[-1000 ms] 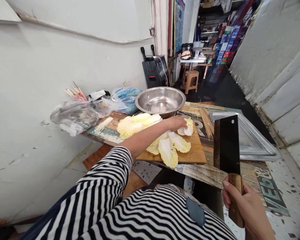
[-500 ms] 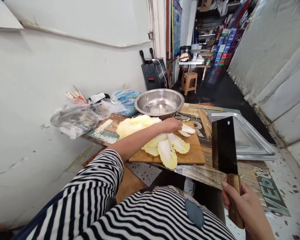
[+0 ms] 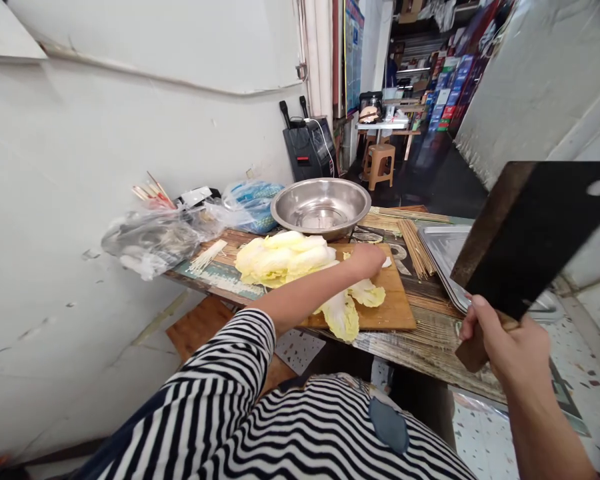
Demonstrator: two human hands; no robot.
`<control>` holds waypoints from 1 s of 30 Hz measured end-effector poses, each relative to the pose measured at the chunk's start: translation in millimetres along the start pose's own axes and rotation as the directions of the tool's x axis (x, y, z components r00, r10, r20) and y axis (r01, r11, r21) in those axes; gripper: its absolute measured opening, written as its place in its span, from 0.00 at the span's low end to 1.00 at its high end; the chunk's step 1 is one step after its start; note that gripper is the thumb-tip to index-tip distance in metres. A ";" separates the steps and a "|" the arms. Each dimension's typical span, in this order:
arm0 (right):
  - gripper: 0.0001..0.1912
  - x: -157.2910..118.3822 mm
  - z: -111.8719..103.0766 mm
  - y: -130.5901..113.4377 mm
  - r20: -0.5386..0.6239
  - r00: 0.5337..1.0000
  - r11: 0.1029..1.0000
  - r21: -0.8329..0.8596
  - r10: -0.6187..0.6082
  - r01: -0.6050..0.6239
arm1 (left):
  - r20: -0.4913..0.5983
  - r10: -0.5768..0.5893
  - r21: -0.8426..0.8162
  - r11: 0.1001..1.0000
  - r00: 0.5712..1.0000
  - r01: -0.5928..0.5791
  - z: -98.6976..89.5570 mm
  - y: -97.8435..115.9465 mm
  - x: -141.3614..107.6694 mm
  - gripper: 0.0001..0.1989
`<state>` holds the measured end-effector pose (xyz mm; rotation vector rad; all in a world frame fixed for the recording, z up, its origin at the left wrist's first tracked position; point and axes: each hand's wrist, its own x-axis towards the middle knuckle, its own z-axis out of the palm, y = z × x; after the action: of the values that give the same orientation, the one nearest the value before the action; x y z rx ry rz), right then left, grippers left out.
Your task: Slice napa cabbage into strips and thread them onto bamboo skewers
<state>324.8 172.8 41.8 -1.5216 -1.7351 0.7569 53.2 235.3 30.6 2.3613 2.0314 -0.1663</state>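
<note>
1. The right hand [image 3: 510,340] is closed around the wooden handle of a cleaver [image 3: 535,233], its broad dark blade raised well clear of the cutting board.
2. The left hand [image 3: 370,260] is above the far right part of the cutting board [image 3: 395,307], fingers curled down; a bit of white leaf [image 3: 387,262] shows just beside it. The fingertips are hidden, so I cannot tell whether they grasp it.
3. Loose cabbage leaves [image 3: 343,317] lie on the board, partly covered by the left forearm, one overhanging the near edge.
4. A heap of pale cabbage [image 3: 285,257] sits at the board's left, close to the metal bowl [image 3: 320,197] behind it.
5. On the worktop [image 3: 400,350], wooden skewers [image 3: 416,247] lie right of the board, beside a metal tray [image 3: 445,247] that the cleaver partly blocks from view.
6. Plastic bags [image 3: 150,237] stand at the far left, near a bundle of thin white strands [image 3: 207,257].
</note>
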 end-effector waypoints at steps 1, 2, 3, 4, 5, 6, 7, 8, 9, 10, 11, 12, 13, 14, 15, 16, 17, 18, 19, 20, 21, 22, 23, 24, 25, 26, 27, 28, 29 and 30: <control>0.30 7.3 -0.8 -5.3 -0.016 1.000 0.996 -0.085 -0.012 0.011 | 0.009 -0.002 0.006 1.000 1.000 0.002 3.9 3.7 5.0 0.11; 0.29 14.1 -1.2 -9.0 -0.020 0.999 0.988 -0.151 -0.035 0.031 | 0.006 0.009 0.011 1.000 1.000 -0.009 7.4 4.8 8.4 0.12; 0.26 20.4 -0.8 -11.3 -0.009 0.998 0.978 -0.198 -0.065 0.062 | -0.005 0.036 0.018 0.999 0.999 -0.036 10.7 3.8 10.3 0.14; 0.24 26.5 0.5 -12.3 0.010 0.995 0.966 -0.236 -0.102 0.102 | -0.022 0.073 0.030 0.997 0.997 -0.073 14.0 1.4 10.6 0.15; 0.20 32.4 2.9 -12.7 0.043 0.989 0.951 -0.272 -0.140 0.147 | -0.034 0.117 0.048 0.992 0.993 -0.115 17.3 -1.9 9.6 0.15; 0.17 38.2 6.5 -13.0 0.087 0.981 0.930 -0.314 -0.175 0.193 | -0.037 0.158 0.064 0.986 0.987 -0.156 20.9 -5.3 7.6 0.15; 0.15 43.7 11.1 -13.7 0.139 0.970 0.899 -0.367 -0.200 0.238 | -0.035 0.192 0.070 0.980 0.981 -0.189 24.6 -8.5 4.9 0.15; 0.13 48.8 16.5 -15.3 0.200 0.956 0.860 -0.426 -0.214 0.282 | -0.032 0.211 0.061 0.976 0.977 -0.209 28.5 -11.1 2.0 0.15; 0.13 53.6 22.3 -18.0 0.264 0.939 0.814 -0.482 -0.218 0.325 | -0.030 0.216 0.035 0.976 0.976 -0.215 32.2 -13.2 -0.9 0.15; 0.14 57.9 28.2 -21.8 0.326 0.920 0.767 -0.526 -0.217 0.367 | -0.034 0.212 -0.001 0.977 0.977 -0.212 35.6 -14.7 -3.5 0.15; 0.15 61.6 33.8 -26.6 0.380 0.901 0.727 -0.556 -0.209 0.403 | -0.046 0.205 -0.037 0.978 0.978 -0.207 38.4 -15.7 -5.6 0.15; 0.16 64.9 38.8 -32.0 0.422 0.885 0.696 -0.576 -0.196 0.429 | -0.059 0.200 -0.067 0.977 0.978 -0.204 40.5 -16.4 -7.0 0.14; 0.17 67.8 43.1 -37.7 0.453 0.873 0.676 -0.587 -0.180 0.444 | -0.065 0.197 -0.087 0.975 0.978 -0.202 41.9 -16.8 -7.8 0.14; 0.17 70.3 46.4 -43.4 0.474 0.865 0.667 -0.593 -0.164 0.452 | -0.065 0.196 -0.094 0.975 0.978 -0.201 42.6 -16.8 -7.9 0.13; 0.17 72.5 48.8 -48.7 0.486 0.861 0.663 -0.597 -0.149 0.452 | -0.065 0.199 -0.089 0.975 0.978 -0.205 42.7 -16.7 -7.5 0.13; 0.17 74.3 50.4 -53.4 0.493 0.859 0.663 -0.600 -0.136 0.449 | -0.063 0.206 -0.079 0.974 0.977 -0.210 42.4 -16.3 -6.7 0.12; 0.17 76.0 51.4 -57.3 0.497 0.859 0.663 -0.602 -0.126 0.445 | -0.060 0.214 -0.068 0.974 0.975 -0.218 41.9 -15.7 -5.8 0.12; 0.17 77.5 51.9 -60.4 0.502 0.857 0.663 -0.602 -0.121 0.446 | -0.054 0.222 -0.057 0.973 0.974 -0.225 41.3 -15.1 -4.9 0.12; 0.16 78.9 52.1 -62.7 0.511 0.852 0.661 -0.600 -0.117 0.451 | -0.051 0.228 -0.048 0.972 0.972 -0.231 40.8 -14.5 -4.1 0.12; 0.16 80.2 52.3 -64.1 0.523 0.845 0.658 -0.598 -0.113 0.458 | -0.047 0.233 -0.041 0.971 0.971 -0.235 40.4 -13.9 -3.5 0.12; 0.16 81.6 52.6 -64.8 0.536 0.837 0.653 -0.597 -0.108 0.466 | -0.043 0.236 -0.034 0.971 0.971 -0.237 40.0 -13.5 -3.1 0.12; 0.16 83.1 53.1 -64.8 0.547 0.831 0.646 -0.598 -0.104 0.474 | -0.040 0.234 -0.028 0.972 0.972 -0.235 39.7 -13.1 -3.0 0.13; 0.16 84.6 53.7 -64.3 0.556 0.826 0.639 -0.600 -0.099 0.481 | -0.037 0.230 -0.022 0.973 0.973 -0.231 39.3 -12.8 -3.1 0.13; 0.16 86.3 54.5 -63.5 0.561 0.822 0.633 -0.604 -0.095 0.485 | -0.034 0.225 -0.018 0.974 0.974 -0.226 38.8 -12.5 -3.3 0.14; 0.16 87.9 55.4 -62.6 0.563 0.822 0.627 -0.608 -0.091 0.486 | -0.030 0.221 -0.017 0.975 0.975 -0.221 38.1 -12.2 -3.6 0.14; 0.16 89.6 56.1 -61.7 0.564 0.821 0.624 -0.611 -0.088 0.487 | -0.027 0.218 -0.017 0.976 0.976 -0.218 37.4 -11.9 -3.9 0.14; 0.16 91.1 56.7 -61.1 0.568 0.819 0.623 -0.612 -0.083 0.487 | -0.025 0.214 -0.017 0.977 0.976 -0.215 36.6 -11.6 -4.2 0.14; 0.16 92.4 57.1 -60.9 0.577 0.813 0.625 -0.609 -0.074 0.489 | -0.022 0.212 -0.019 0.977 0.977 -0.212 35.8 -11.2 -4.4 0.14; 0.16 93.5 57.2 -61.0 0.590 0.805 0.628 -0.604 -0.061 0.491 | -0.020 0.209 -0.021 0.978 0.978 -0.210 35.1 -10.9 -4.6 0.14; 0.16 94.2 57.1 -61.5 0.602 0.797 0.628 -0.602 -0.049 0.494 | -0.018 0.206 -0.023 0.978 0.978 -0.206 34.7 -10.5 -4.7 0.14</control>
<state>236.4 258.5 69.3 -1.5104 -2.9101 0.2958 39.8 229.3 -2.9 2.5443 1.7669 -0.1175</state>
